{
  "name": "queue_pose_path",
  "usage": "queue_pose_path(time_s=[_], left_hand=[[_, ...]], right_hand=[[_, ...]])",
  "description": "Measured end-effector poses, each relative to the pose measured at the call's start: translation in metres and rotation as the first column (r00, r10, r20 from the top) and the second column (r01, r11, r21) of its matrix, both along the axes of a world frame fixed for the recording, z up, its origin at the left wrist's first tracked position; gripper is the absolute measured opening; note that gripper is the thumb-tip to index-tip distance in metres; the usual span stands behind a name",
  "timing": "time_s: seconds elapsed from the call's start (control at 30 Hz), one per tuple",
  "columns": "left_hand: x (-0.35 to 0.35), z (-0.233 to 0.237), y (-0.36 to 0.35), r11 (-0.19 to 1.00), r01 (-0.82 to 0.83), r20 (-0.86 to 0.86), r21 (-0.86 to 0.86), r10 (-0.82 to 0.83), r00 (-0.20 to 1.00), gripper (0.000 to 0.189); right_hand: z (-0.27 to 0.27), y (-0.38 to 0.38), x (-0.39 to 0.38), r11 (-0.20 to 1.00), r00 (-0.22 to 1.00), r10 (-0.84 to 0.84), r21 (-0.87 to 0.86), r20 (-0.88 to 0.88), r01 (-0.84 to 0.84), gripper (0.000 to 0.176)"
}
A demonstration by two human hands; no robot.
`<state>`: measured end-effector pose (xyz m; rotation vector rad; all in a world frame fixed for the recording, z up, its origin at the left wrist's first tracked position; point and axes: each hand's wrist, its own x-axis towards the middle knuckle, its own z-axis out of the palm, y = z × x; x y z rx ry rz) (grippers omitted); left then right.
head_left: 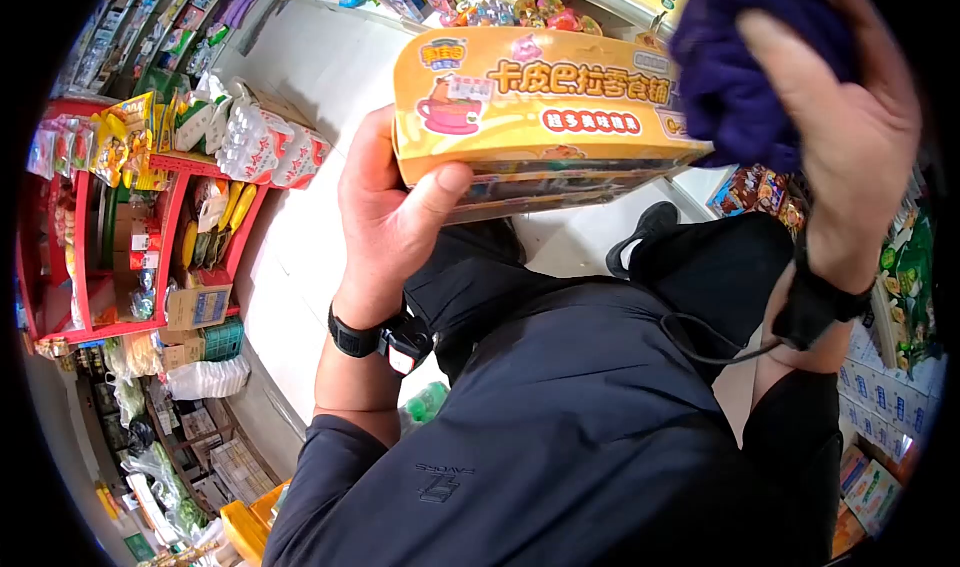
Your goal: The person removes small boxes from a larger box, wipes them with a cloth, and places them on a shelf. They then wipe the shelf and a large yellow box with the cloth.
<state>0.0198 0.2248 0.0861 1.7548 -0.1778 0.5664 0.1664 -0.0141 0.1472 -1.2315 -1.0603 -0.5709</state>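
Observation:
My left hand [385, 207] grips the left end of a yellow-orange cardboard box [590, 132] with Chinese lettering and a pink cup picture, thumb on the near face. The box is held up in front of me, its printed side facing me. A crumpled dark purple cloth [740, 67] is bunched in my right hand [840, 117] and touches or overlaps the right end of the box. The fingers of my right hand are partly hidden behind the cloth. Both wrists wear black straps.
On the left stands a red shelf unit [170, 162] with snack packets and wrapped goods [270, 147]. Colourful packets line a shelf [500, 7] at the back. More packaged goods [905, 287] are on the right. My legs and black shoe [645, 237] show over the pale tiled floor [290, 257].

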Motion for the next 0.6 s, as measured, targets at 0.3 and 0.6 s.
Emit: queue_pose_path(time_s=[0.3, 0.6], left_hand=[[-0.002, 0.005, -0.020, 0.997, 0.070, -0.021, 0.007, -0.070, 0.997, 0.052], [-0.011, 0.000, -0.025, 0.999, 0.020, -0.033, 0.030, -0.019, 0.999, 0.052]], right_hand=[[0.022, 0.037, -0.032, 0.885, 0.847, -0.021, -0.385, 0.532, 0.264, 0.034], [-0.018, 0.054, -0.019, 0.879, 0.828, -0.051, -0.368, 0.559, 0.303, 0.036]])
